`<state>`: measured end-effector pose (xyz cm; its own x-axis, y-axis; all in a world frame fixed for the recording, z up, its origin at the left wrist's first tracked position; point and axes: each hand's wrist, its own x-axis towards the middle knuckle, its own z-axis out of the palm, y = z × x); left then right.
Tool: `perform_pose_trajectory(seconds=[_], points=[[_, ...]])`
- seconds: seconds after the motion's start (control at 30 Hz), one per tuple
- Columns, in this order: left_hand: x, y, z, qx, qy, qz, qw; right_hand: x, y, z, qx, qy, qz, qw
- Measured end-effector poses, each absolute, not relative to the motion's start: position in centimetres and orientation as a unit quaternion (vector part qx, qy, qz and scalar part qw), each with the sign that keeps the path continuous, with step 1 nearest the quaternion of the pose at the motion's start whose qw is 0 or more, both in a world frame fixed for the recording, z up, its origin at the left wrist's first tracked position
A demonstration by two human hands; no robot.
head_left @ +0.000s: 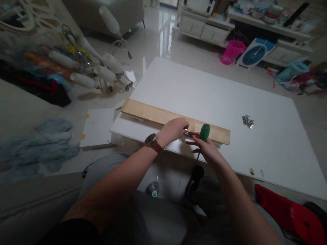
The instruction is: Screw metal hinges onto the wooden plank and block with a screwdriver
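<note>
A long light wooden plank [150,113] lies along the near edge of a large white board [204,88]. My left hand [173,130], a watch on its wrist, is closed at the plank's near side. A small shiny metal fitting [187,133] shows at its fingertips; its exact shape is hard to make out. My right hand [209,149] holds a screwdriver [204,132] with a green handle, its shaft pointing down past the board's edge. The thumb and forefinger of that hand reach toward the metal fitting. Several small metal brackets or hinges [247,121] lie to the right.
Near the board's front right edge lies a small dark and brass-coloured piece [251,171]. A clear bottle [154,189] is on the floor below. A red object [288,214] is at the lower right, a lamp [107,68] with white shades at the left.
</note>
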<state>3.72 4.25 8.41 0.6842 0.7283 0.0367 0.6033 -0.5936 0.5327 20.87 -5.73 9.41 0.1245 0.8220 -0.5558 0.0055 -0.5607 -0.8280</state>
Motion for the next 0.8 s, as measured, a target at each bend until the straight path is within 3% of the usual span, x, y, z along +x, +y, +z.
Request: perform_pose_trajectory(seconds=[0.53, 0.8], points=[[3.9, 4.4, 8.5, 0.881, 0.382, 0.137, 0.246, 20.9, -5.7, 10.1, -0.672, -0.326, 0.560, 0.358], [3.9, 4.1, 9.0, 0.874, 0.397, 0.135, 0.247, 22.0, -5.7, 10.0, -0.696, -0.399, 0.526, 0.282]])
